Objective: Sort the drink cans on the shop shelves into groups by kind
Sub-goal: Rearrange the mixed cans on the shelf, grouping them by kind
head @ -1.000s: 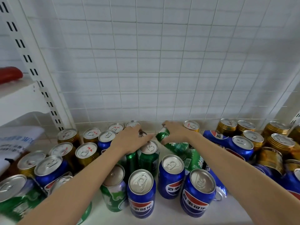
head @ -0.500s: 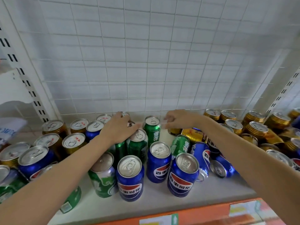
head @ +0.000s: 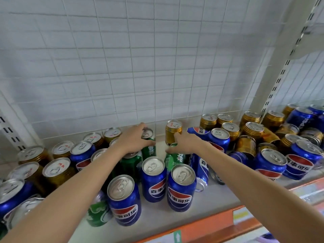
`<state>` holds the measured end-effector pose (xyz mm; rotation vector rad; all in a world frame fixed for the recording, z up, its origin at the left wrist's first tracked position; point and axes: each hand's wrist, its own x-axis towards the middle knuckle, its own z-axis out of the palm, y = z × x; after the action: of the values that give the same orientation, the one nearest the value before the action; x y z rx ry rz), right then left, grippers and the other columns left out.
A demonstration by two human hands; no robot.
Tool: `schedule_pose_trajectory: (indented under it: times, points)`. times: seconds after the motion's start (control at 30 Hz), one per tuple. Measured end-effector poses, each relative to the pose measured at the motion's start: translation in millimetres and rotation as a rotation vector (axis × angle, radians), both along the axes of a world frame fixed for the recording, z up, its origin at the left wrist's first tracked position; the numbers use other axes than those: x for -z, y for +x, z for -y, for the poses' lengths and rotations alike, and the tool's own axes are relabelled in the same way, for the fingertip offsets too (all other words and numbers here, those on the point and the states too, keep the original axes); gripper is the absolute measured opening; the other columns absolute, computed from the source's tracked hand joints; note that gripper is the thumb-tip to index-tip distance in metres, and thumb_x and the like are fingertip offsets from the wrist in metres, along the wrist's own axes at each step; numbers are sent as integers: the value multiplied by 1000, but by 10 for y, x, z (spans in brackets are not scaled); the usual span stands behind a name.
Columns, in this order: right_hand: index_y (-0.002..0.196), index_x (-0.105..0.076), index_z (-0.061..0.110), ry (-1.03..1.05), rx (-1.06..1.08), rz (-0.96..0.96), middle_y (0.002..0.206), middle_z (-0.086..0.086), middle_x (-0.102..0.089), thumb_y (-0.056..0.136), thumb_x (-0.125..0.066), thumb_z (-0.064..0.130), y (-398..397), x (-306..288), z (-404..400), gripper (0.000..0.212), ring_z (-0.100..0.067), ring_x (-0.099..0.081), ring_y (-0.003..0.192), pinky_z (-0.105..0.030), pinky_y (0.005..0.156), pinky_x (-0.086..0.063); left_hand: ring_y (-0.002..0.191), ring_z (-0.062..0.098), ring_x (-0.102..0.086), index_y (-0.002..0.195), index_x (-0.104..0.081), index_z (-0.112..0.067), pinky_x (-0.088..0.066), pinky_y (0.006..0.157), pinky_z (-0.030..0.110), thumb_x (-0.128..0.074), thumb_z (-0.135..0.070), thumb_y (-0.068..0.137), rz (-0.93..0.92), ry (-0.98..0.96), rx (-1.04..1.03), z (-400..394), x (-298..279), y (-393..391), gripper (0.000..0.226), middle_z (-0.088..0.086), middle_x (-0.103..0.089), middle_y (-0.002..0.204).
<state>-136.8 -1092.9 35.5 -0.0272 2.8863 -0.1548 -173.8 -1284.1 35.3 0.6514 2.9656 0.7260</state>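
Your left hand (head: pixel 133 139) curls around an upright green can (head: pixel 149 145) at centre frame. Your right hand (head: pixel 186 143) grips a tilted green can (head: pixel 175 158) just below a gold can (head: pixel 173 131). Blue cans (head: pixel 154 179) crowd the lower shelf (head: pixel 215 199).

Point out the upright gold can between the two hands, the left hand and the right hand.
gold can (head: pixel 172 135), head view, on its gold side wall.
left hand (head: pixel 134 141), head view, on its back.
right hand (head: pixel 186 143), head view, on its back.

white wire-grid back panel (head: pixel 157 67), slotted white upright (head: pixel 284 67), orange price strip (head: pixel 201 227)
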Motion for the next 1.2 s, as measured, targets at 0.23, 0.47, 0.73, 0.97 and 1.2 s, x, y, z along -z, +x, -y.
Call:
schedule_pose_trajectory:
  times: [0.23, 0.47, 0.73, 0.97, 1.2]
  points:
    - [111, -39, 15, -440, -80, -63, 100, -3, -50, 77, -72, 33, -60, -90, 166, 50, -18, -49, 87, -25, 62, -39, 107, 23, -54, 125, -47, -16, -38, 78, 28, -71, -45, 76, -43, 52, -88, 60, 36, 19, 62, 6, -58, 123]
    - [135, -29, 19, -529, -99, -132, 128, -6, -46, 71, -77, 19, -48, -77, 88, 80, -21, -48, 111, -32, 88, -47, 116, 24, -49, 134, -42, -18, -38, 91, 31, -69, -42, 78, -45, -8, -45, 20, 7, 53, 66, 9, -51, 130]
    - [139, -36, 16, -408, -63, 9, 134, -3, -53, 86, -64, 26, 328, -323, -380, 61, -17, -53, 117, -30, 100, -41, 119, 27, -46, 138, -38, -17, -36, 97, 35, -67, -36, 82, -20, -38, 10, -10, 5, 61, 66, 11, -46, 134]
    - [127, -50, 18, -64, -56, 33, 120, -1, -58, 95, -48, 37, 824, -212, -662, 38, -15, -55, 101, -26, 88, -43, 115, 23, -48, 132, -47, -15, -39, 91, 31, -61, -35, 87, -237, -107, 153, -91, -69, 141, 51, 7, -48, 125]
    - [131, -42, 7, -44, 212, -47, 110, -10, -58, 92, -39, 57, 690, 46, -444, 63, -22, -57, 95, -26, 75, -46, 118, 24, -51, 140, -35, -24, -42, 98, 40, -54, -55, 85, -124, -212, 280, -544, -156, 188, 66, 7, -48, 138]
